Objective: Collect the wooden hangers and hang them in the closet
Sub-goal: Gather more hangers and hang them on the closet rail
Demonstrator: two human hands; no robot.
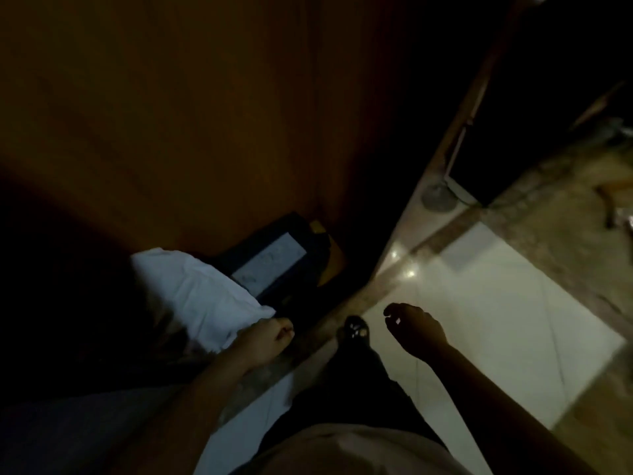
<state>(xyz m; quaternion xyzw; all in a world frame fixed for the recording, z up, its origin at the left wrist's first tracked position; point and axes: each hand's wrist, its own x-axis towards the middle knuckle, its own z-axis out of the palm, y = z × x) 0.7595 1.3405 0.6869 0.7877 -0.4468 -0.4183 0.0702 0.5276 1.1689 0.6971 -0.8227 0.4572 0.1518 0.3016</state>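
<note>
A brown shape on the tan floor far right may be a hanger, but it is too dim to tell. A wooden panel fills the upper left. The left hand, fingers curled, meets a white cloth; whether it grips the cloth cannot be told. The right hand hangs loosely curled, holding nothing, over pale floor tiles.

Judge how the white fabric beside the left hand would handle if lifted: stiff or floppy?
Probably floppy: the white fabric shows soft creases and a rounded outline. Likely light for its size, as it looks like thin cloth. It would likely drape from the left hand; whether that hand already grips it is too dark to tell.
</note>
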